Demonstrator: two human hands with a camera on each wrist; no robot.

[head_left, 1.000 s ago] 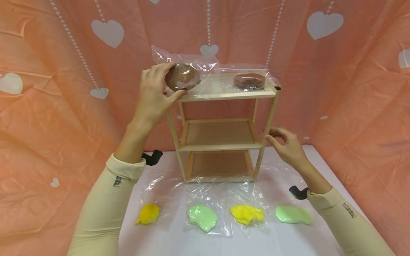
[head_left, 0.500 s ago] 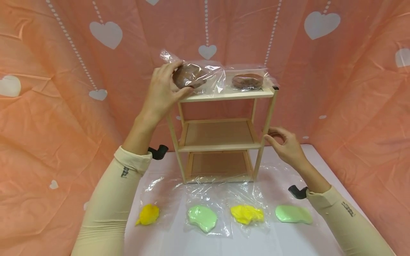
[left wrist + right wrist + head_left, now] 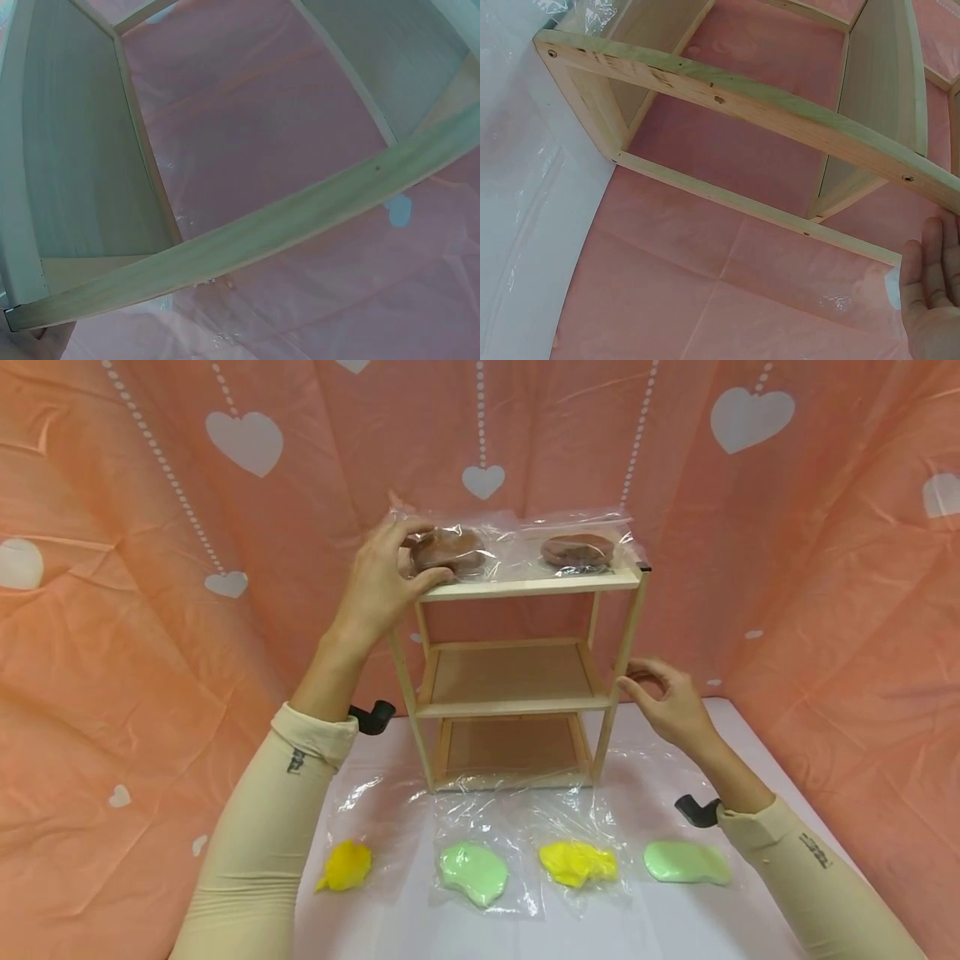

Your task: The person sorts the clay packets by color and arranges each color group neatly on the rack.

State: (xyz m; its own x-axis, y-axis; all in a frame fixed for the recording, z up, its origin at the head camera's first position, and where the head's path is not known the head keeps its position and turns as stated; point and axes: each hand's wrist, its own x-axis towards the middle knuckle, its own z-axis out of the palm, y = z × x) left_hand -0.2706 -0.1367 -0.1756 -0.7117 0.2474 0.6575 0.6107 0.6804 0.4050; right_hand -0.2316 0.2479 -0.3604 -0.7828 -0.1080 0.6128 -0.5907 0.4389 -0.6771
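In the head view my left hand (image 3: 378, 572) grips a brown, clay-like lump (image 3: 457, 550) in a clear plastic bag. Its thumb lies in front and its fingers behind, at the left end of the top board of a small wooden shelf rack (image 3: 517, 703). A second bagged brown lump (image 3: 577, 552) lies on the right of that board. My right hand (image 3: 671, 702) holds the rack's right front post, with curled fingers and thumb meeting at it. Part of the right hand (image 3: 934, 292) shows in the right wrist view beside the rack's frame (image 3: 727, 101). The left wrist view shows only the rack (image 3: 270, 225).
A row of bagged soft lumps lies on the white table (image 3: 525, 935) before the rack: yellow (image 3: 347, 865), pale green (image 3: 474, 872), yellow (image 3: 577, 862) and pale green (image 3: 686, 862). A pink curtain (image 3: 420, 435) with hearts hangs behind and at both sides.
My left hand has moved slightly right, bringing the bagged brown lump down from tilted to lying flatter on the top board. The right hand has stayed at the post.
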